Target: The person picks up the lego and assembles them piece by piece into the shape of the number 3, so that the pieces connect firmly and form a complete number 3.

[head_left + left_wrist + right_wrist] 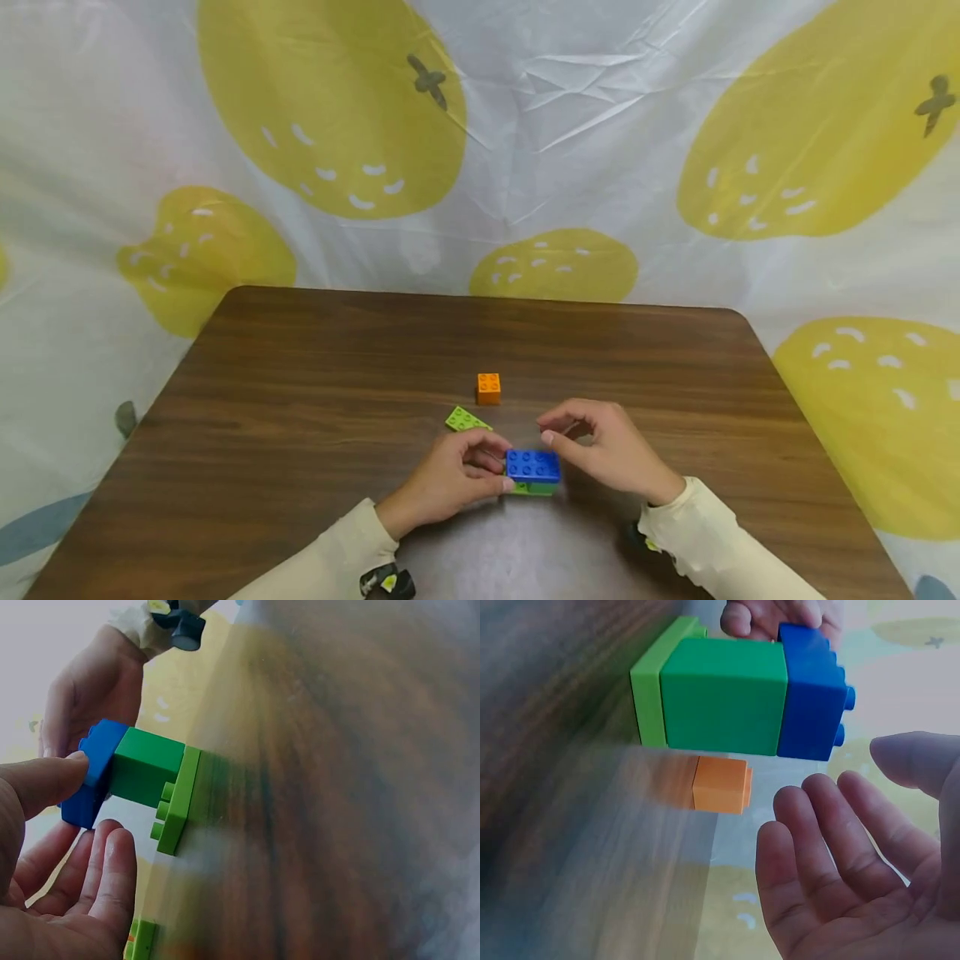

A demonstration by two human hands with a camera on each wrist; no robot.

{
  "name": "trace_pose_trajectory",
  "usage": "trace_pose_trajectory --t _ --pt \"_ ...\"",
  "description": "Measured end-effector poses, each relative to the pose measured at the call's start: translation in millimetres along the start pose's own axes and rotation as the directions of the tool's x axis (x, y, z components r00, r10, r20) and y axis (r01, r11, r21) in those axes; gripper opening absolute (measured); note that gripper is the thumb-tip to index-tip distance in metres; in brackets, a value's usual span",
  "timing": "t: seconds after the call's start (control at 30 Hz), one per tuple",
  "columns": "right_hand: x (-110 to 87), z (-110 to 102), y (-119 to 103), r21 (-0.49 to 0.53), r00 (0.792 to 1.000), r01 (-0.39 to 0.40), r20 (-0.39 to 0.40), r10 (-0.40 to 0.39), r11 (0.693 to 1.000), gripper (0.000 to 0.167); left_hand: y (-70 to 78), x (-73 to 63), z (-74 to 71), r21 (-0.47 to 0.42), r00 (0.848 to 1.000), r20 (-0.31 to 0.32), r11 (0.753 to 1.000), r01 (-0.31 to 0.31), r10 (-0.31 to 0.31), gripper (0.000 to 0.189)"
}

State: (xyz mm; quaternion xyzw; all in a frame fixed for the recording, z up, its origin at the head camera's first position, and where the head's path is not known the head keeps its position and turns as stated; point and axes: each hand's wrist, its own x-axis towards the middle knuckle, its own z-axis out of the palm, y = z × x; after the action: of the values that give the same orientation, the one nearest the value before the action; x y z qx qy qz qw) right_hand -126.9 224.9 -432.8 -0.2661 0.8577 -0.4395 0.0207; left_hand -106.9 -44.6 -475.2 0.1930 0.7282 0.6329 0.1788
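Note:
A stack of toy building bricks stands at the near middle of the table. At its top is a blue brick (533, 467), over a green brick (724, 696) that sits on a flat lime-green plate (180, 801). My left hand (448, 482) pinches the left end of the blue brick between thumb and fingers. Just right of the stack, my right hand (611, 448) hovers with loosely bent fingers and holds nothing; the right wrist view shows a gap between its fingertips and the blue brick.
Beyond my left hand lies another lime-green plate (467, 419), partly covered by that hand in the head view. Farther back stands an orange brick (489, 390). The brown wooden table (337, 358) meets a white curtain (495, 150) with yellow fruit prints.

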Motion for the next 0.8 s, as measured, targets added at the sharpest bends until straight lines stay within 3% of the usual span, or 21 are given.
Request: trace_pose_trajectory --t 0.8 --pt "45.8 17 1 0.028 0.999 0.001 -0.032 0.0 1.0 0.022 2.0 -2.7 -1.4 0.016 1.0 0.001 1.0 0.005 -0.005 0.035"
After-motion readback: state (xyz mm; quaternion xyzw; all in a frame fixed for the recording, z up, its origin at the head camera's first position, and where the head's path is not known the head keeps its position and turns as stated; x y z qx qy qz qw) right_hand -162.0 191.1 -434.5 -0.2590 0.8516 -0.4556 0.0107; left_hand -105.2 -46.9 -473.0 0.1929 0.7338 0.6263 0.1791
